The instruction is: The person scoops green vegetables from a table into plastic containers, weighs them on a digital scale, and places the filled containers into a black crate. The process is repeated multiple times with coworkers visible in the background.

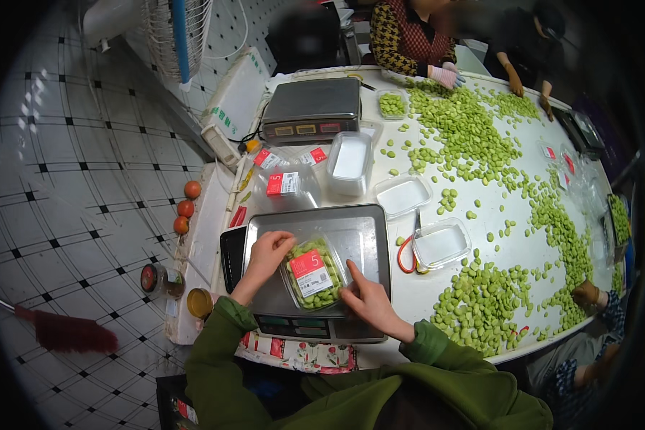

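Note:
A clear plastic box of shelled green broad beans [330, 258] with a red and white label lies, lid up, on the steel pan of a weighing scale [365, 231]. My left hand [266, 260] is at the box's upper left corner, thumb and fingertips close together; whether they pinch the rim is hard to tell. At the box's right side is my right hand [373, 301], index finger stretched out and thumb against or very near the edge. The scale's display panel [293, 326] faces me, below the box.
Beyond the pan stand labelled lids [295, 185], stacked clear tubs [349, 164] and a second scale [312, 105]. Right of it are open tubs [442, 244], red-handled scissors [407, 255] and loose beans [478, 301]. Co-workers' gloved hands [445, 76] work around the table. Tomatoes [185, 208] sit left.

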{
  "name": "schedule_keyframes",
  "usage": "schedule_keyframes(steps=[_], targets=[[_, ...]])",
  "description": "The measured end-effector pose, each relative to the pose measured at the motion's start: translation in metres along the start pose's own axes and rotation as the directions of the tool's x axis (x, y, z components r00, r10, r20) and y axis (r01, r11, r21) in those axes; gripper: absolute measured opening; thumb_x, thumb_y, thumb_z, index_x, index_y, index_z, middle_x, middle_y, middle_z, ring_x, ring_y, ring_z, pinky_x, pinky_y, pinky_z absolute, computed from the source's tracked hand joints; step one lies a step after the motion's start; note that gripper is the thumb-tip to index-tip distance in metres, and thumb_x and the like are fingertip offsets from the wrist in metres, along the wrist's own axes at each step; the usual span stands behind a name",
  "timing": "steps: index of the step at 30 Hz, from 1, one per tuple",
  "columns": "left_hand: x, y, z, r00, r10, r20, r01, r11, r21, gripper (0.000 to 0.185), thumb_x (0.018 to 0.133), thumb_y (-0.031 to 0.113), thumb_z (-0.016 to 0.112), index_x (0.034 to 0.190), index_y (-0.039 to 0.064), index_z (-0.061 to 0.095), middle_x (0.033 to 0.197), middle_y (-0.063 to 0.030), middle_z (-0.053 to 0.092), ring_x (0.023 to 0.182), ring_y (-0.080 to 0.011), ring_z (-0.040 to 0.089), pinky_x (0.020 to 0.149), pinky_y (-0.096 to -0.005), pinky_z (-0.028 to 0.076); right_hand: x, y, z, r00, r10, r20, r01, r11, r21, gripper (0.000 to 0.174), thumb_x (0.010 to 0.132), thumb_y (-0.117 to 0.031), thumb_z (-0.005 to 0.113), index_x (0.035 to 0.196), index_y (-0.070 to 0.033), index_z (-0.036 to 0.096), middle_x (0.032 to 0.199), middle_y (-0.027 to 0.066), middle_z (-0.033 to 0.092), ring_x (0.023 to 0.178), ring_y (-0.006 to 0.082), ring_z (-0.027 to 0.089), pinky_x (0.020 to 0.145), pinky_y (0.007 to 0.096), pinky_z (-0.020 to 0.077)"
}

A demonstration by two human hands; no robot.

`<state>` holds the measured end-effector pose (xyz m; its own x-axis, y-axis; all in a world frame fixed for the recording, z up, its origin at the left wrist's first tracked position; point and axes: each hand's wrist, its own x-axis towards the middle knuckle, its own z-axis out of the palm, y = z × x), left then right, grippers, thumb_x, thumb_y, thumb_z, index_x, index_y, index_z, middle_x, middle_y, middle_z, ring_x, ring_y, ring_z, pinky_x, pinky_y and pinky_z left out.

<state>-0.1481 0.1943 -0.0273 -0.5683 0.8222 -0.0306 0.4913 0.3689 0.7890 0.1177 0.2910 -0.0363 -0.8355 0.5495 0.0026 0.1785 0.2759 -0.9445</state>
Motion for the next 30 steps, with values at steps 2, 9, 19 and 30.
schedule_keyframes(steps=[2,9,19,30], targets=[[-0.007,-0.007,-0.001,0.986,-0.141,0.087,0.152,0.98,-0.13,0.031,0.091,0.027,0.066,0.107,0.002,0.06,0.072,-0.0011,0.057,0.059,-0.0103,0.057,0.053,-0.0236,0.045,0.008,0.004,-0.012,0.996,-0.011,-0.091,0.006,0.998,-0.057,0.043,0.091,-0.019,0.058,0.129,0.002,0.054,0.083,0.0217,0.064,0.077,0.0369,0.064,0.069,0.0415,0.0495],[-0.034,-0.002,0.002,0.924,-0.318,0.212,0.382,0.768,-0.514,0.026,0.095,0.031,0.062,0.089,0.008,0.052,0.067,0.0,0.054,0.052,-0.0093,0.058,0.041,-0.0189,0.038,0.031,0.02,-0.023,0.977,-0.142,-0.157,0.122,0.984,-0.131,0.03,0.091,-0.02,0.055,0.112,-0.001,0.065,0.084,0.0223,0.064,0.079,0.0383,0.063,0.072,0.0441,0.0491],[-0.113,0.076,-0.008,0.986,-0.008,0.167,0.099,0.836,-0.54,0.013,0.096,0.013,0.056,0.095,0.002,0.049,0.079,-0.0068,0.06,0.055,-0.0114,0.057,0.048,-0.0215,0.044,-0.012,-0.034,-0.087,0.955,-0.294,-0.033,0.296,0.949,0.108,0.025,0.088,-0.016,0.062,0.11,-0.007,0.068,0.088,0.0123,0.066,0.075,0.026,0.065,0.067,0.034,0.0503],[-0.142,0.097,-0.002,0.994,-0.083,-0.071,0.055,0.945,-0.323,0.019,0.096,0.01,0.053,0.108,-0.002,0.06,0.098,-0.0088,0.064,0.088,-0.0145,0.058,0.078,-0.0282,0.048,-0.04,-0.032,-0.076,0.984,-0.164,0.072,0.149,0.972,0.181,0.051,0.088,-0.041,0.066,0.129,-0.011,0.058,0.11,0.011,0.062,0.091,0.0193,0.061,0.077,0.0306,0.0486]])
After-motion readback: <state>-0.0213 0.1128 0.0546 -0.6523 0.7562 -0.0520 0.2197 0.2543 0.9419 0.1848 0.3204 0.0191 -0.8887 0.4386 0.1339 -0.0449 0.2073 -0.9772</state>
